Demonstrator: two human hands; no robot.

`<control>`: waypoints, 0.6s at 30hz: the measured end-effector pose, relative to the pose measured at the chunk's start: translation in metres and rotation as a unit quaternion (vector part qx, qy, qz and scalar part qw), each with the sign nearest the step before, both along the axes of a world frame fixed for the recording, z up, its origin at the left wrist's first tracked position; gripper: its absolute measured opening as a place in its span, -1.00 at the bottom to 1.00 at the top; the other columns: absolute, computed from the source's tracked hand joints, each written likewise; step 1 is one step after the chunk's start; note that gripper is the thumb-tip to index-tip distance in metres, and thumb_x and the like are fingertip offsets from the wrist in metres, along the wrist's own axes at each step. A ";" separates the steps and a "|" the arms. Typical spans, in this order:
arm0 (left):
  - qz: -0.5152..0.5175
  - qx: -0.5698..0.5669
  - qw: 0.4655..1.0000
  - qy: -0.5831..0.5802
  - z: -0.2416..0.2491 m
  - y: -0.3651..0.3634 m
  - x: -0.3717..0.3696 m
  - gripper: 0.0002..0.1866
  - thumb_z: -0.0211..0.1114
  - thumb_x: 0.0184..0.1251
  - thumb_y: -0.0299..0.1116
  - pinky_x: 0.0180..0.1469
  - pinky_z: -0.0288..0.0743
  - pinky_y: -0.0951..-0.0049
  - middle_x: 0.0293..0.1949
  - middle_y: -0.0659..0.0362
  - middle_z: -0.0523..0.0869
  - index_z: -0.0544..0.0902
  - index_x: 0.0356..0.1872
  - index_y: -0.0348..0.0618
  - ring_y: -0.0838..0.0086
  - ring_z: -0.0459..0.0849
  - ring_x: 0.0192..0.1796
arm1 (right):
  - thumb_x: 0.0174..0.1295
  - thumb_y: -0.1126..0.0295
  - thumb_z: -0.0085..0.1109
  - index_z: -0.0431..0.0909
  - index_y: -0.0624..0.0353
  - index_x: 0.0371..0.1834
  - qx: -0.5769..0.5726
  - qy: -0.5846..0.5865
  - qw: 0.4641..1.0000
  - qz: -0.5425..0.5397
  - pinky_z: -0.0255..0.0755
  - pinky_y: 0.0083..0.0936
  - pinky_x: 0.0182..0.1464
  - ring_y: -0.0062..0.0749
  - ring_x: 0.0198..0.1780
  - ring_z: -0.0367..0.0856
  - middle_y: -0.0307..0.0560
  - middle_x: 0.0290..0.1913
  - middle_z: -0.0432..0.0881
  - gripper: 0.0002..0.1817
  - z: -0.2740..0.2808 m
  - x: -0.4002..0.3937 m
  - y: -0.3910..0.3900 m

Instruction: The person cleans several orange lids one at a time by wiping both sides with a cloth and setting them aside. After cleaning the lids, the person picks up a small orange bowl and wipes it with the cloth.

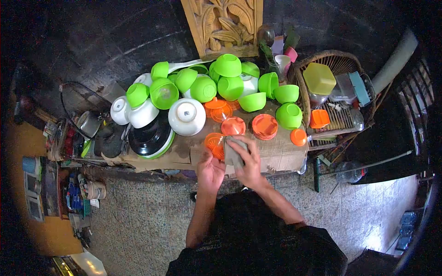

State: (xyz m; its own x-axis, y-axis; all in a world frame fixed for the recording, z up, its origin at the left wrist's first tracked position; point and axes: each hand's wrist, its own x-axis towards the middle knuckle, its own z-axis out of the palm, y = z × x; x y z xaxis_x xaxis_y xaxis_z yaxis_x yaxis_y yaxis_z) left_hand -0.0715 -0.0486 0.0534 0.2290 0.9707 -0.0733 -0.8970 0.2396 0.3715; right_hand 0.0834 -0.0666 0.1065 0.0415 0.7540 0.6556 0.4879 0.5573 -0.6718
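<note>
My left hand (211,174) grips an orange ribbed plastic dish (213,141) by its lower edge, over the front of the table. In my right hand (250,162) is a grey cloth (233,154), pressed against the right side of that dish and partly covering it. Just beyond the cloth lies an orange saucer (233,126). To its right stands a stack of orange saucers (264,126). Another orange ribbed piece (221,112) rests farther back, beside a large upturned white bowl (187,117).
Several green bowls (203,89) crowd the back of the cardboard-covered table (287,156). Black and green plates (151,137) are at the left under white bowls. A wicker rack (338,120) with containers stands right. A small orange cup (298,137) sits near the right edge.
</note>
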 end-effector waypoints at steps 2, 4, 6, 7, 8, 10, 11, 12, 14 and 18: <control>-0.010 0.048 0.999 -0.009 -0.006 0.001 0.005 -0.61 0.16 0.64 -0.25 0.46 0.47 0.16 0.36 0.09 0.62 0.52 0.36 -0.12 0.28 0.58 0.40 | -0.10 0.68 0.40 0.66 0.17 0.25 -0.022 0.074 0.997 0.005 0.46 -0.19 0.32 0.06 0.23 0.58 0.07 0.24 0.61 -0.32 0.007 -0.004 0.001; -0.024 0.046 0.998 -0.023 -0.008 0.001 0.009 -0.63 0.15 0.65 -0.26 0.45 0.48 0.17 0.33 0.11 0.64 0.53 0.35 -0.10 0.28 0.60 0.37 | -0.08 0.72 0.37 0.69 0.21 0.20 -0.117 0.154 0.980 0.038 0.49 -0.19 0.31 0.04 0.23 0.63 0.06 0.19 0.65 -0.36 0.012 -0.004 0.002; -0.039 0.043 0.998 -0.036 -0.001 -0.001 0.016 -0.64 0.15 0.65 -0.27 0.43 0.49 0.19 0.30 0.12 0.66 0.54 0.34 -0.08 0.29 0.62 0.35 | -0.11 0.72 0.36 0.70 0.19 0.19 -0.133 0.145 0.978 0.063 0.50 -0.21 0.29 0.01 0.20 0.65 0.04 0.19 0.66 -0.36 0.011 -0.002 -0.001; -0.012 0.027 0.998 0.052 0.013 -0.002 0.022 -0.64 0.13 0.67 -0.21 0.42 0.50 0.20 0.28 0.13 0.66 0.55 0.32 -0.10 0.31 0.63 0.32 | -0.13 0.72 0.35 0.72 0.18 0.17 -0.148 0.135 0.976 0.089 0.52 -0.23 0.27 -0.02 0.16 0.68 0.01 0.19 0.67 -0.35 0.011 -0.001 -0.002; 0.015 0.011 0.990 0.140 0.021 -0.003 0.025 -0.63 0.11 0.69 -0.16 0.40 0.50 0.21 0.25 0.15 0.67 0.55 0.31 -0.12 0.32 0.65 0.28 | -0.13 0.72 0.35 0.72 0.18 0.17 -0.148 0.135 0.976 0.089 0.52 -0.23 0.27 -0.02 0.16 0.68 0.01 0.19 0.67 -0.35 0.012 0.001 -0.002; -0.008 0.001 0.995 0.104 0.013 0.001 0.018 -0.56 0.05 0.71 -0.09 0.38 0.52 0.19 0.28 0.13 0.66 0.51 0.37 -0.13 0.32 0.64 0.31 | -0.20 0.69 0.37 0.75 0.12 0.16 -0.047 -0.014 0.997 0.065 0.54 -0.22 0.25 -0.01 0.17 0.64 -0.06 0.24 0.67 -0.33 0.013 0.006 -0.001; -0.031 -0.011 0.997 0.069 0.010 0.002 0.015 -0.49 0.00 0.73 -0.01 0.36 0.53 0.18 0.31 0.11 0.64 0.47 0.42 -0.15 0.33 0.63 0.33 | -0.20 0.69 0.37 0.75 0.12 0.16 -0.047 -0.013 0.997 0.064 0.54 -0.22 0.25 -0.01 0.17 0.64 -0.06 0.24 0.67 -0.33 0.012 0.008 -0.002; -0.032 -0.012 0.997 0.070 0.017 0.002 0.015 -0.49 0.00 0.73 -0.01 0.36 0.53 0.18 0.31 0.11 0.64 0.47 0.42 -0.15 0.33 0.63 0.33 | -0.22 0.65 0.40 0.74 0.10 0.17 -0.035 -0.065 0.995 0.062 0.54 -0.21 0.25 -0.01 0.17 0.62 -0.08 0.25 0.66 -0.31 0.010 0.010 -0.003; -0.046 0.017 0.996 0.069 0.035 0.001 0.016 -0.43 -0.11 0.75 0.07 0.38 0.52 0.18 0.31 0.10 0.64 0.47 0.42 -0.19 0.31 0.65 0.31 | -0.23 0.61 0.42 0.74 0.07 0.19 -0.022 -0.116 0.991 0.061 0.54 -0.20 0.25 -0.01 0.18 0.60 -0.11 0.26 0.65 -0.29 0.004 0.009 -0.003; -0.033 -0.015 0.988 0.151 0.033 0.004 0.018 -0.40 -0.12 0.75 0.08 0.43 0.48 0.15 0.36 0.06 0.61 0.43 0.47 -0.19 0.26 0.63 0.34 | -0.22 0.52 0.47 0.67 0.04 0.30 -0.030 -0.188 0.979 0.069 0.51 -0.18 0.29 -0.01 0.25 0.52 -0.12 0.34 0.57 -0.21 0.006 0.003 -0.005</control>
